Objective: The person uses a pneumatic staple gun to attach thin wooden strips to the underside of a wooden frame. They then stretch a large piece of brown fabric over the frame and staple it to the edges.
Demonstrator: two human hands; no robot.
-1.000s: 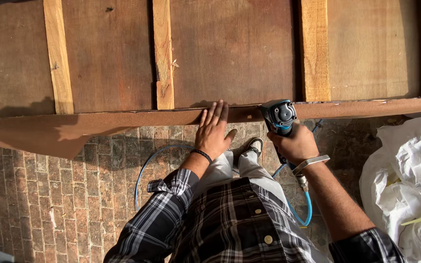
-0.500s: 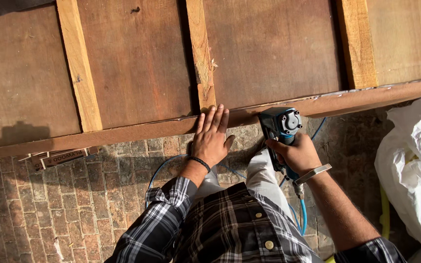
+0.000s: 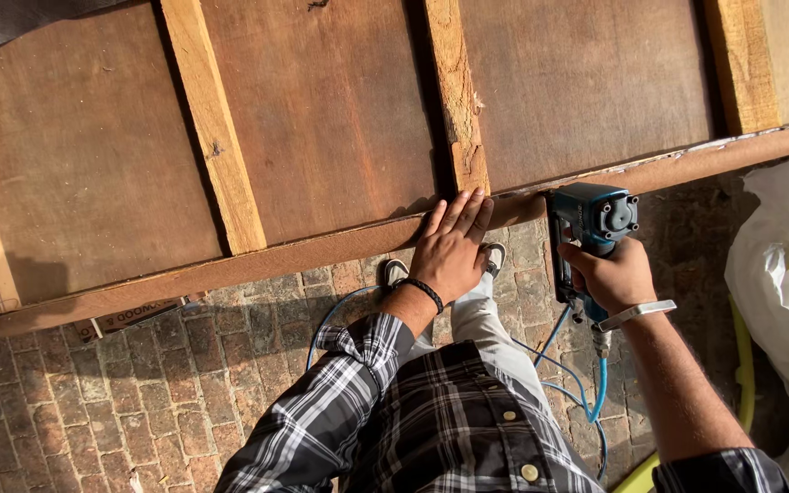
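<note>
While the left hand (image 3: 449,251) lies spread flat on the long reddish wooden edge rail (image 3: 321,251), the right hand (image 3: 609,274) grips the blue pneumatic nailer (image 3: 588,228) against it; keep fingers clear; seat nose square.

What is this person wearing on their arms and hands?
Both arms wear a dark plaid shirt with white lines. The left sleeve is rolled below the elbow, and its open cuff shows a button. The right sleeve is pushed up high. The left hand has a black wristband; the right hand has a silver bracelet. No gloves.
</note>
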